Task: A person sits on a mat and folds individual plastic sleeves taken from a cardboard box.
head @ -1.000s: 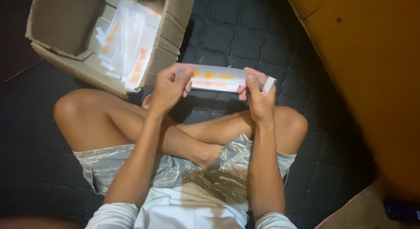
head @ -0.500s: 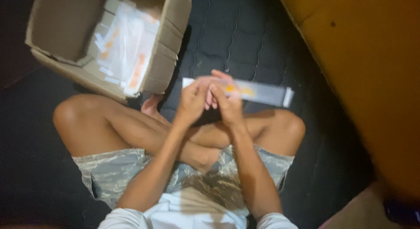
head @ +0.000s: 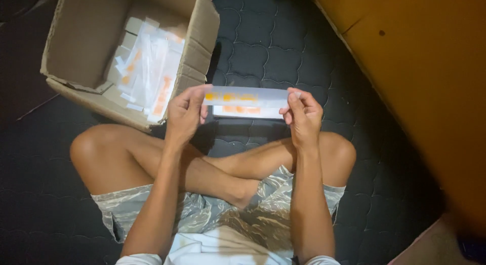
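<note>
A: Two hands on one item. The left hand (head: pixel 185 113) pinches the left end of a long clear packet (head: pixel 246 97) with orange markings, thumb on top and fingers under; the right hand (head: pixel 302 114) pinches its right end the same way. The packet is held level above the crossed legs, stretched flat between the two grips.

B: Why the end-to-end grip?

A: My reading: holding both ends keeps the thin sleeve taut and facing up toward the head camera, so its face can be looked over. A second white strip with orange marks (head: pixel 247 111) shows just below the held one. I cannot tell whether it is a separate piece lying on the dark quilted mat (head: pixel 263 52) or part of the same packet.

B: Surroundings?

A: An open cardboard box (head: pixel 202 42) sits at the far left, touching the left knee, with many similar clear packets (head: pixel 147 75) piled inside. An orange-yellow panel (head: pixel 420 67) runs along the right.

B: Changes against the earlier pictures?

A: Half a second ago both hands were bunched together near the packet's left end, with the packet trailing to the right. Now they have spread to opposite ends and the packet is squared up and centred.
</note>
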